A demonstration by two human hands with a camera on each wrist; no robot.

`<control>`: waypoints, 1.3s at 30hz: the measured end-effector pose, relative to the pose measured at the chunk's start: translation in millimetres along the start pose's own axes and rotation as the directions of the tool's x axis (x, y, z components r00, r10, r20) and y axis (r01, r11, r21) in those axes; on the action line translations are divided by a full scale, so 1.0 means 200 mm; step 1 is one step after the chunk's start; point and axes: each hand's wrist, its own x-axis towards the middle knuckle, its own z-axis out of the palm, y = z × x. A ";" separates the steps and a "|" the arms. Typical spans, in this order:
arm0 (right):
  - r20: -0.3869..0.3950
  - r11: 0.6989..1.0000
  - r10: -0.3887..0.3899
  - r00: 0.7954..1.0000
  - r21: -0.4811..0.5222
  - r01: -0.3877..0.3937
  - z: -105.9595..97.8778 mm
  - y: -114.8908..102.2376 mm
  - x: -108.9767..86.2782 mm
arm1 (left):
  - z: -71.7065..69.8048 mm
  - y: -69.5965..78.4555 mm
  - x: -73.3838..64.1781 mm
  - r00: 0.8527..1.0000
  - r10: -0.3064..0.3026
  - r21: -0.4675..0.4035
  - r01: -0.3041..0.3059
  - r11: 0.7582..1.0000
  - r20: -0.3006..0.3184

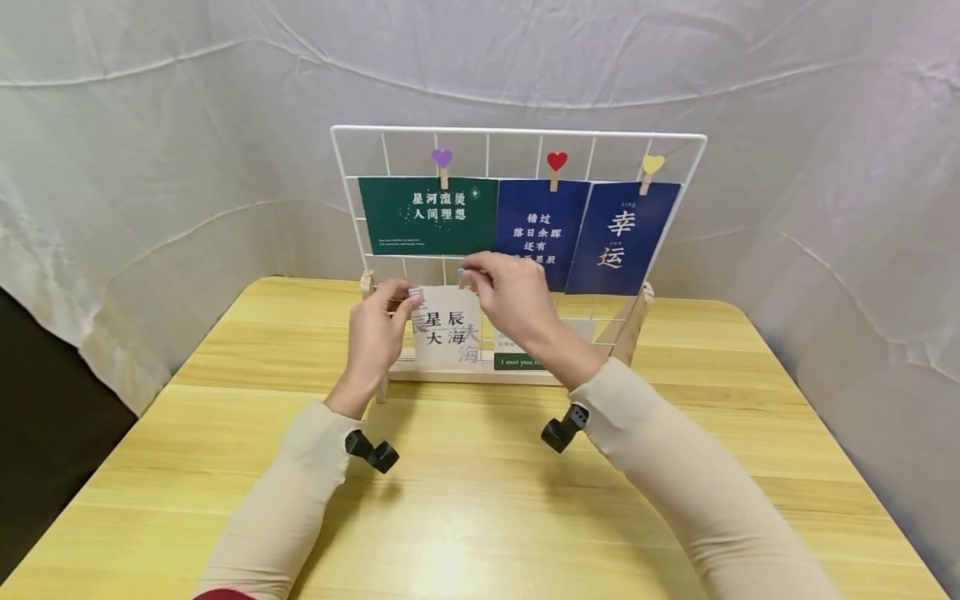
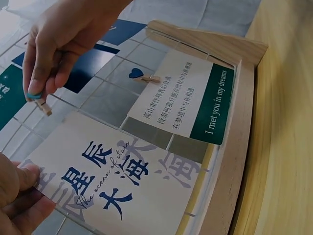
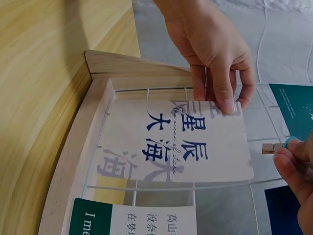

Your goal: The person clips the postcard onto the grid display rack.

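Note:
My left hand pinches the left edge of a white card with dark blue Chinese characters, thumb on its front. The card lies upright against the lower left of a white wire grid. Just above the card's top edge, my right hand pinches a small wooden clothespin with a teal-blue top, mostly covered by the fingertips. In the right wrist view the clothespin's wooden tip stands apart from the card. Beside it hangs a white-and-green card, held by a clothespin with a dark blue heart.
Along the grid's upper part hang a green card and two blue cards, one at the far right, under purple, red and yellow heart clothespins. A wooden base holds the grid on the wooden table. Grey-white cloth hangs behind.

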 end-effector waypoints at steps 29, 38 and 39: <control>0.037 0.995 0.012 0.999 -0.101 -0.008 0.14 -0.03 0.04 | 0.03 -0.03 -0.01 0.996 0.070 0.007 -0.070 0.998 -0.049; 0.063 0.994 0.073 0.995 -0.086 -0.068 0.14 -0.04 0.04 | 0.04 -0.04 -0.02 0.983 0.160 0.090 -0.152 0.984 -0.093; 0.066 0.994 0.077 0.995 -0.089 -0.071 0.14 -0.04 0.04 | 0.04 -0.04 -0.02 0.979 0.175 0.101 -0.165 0.981 -0.101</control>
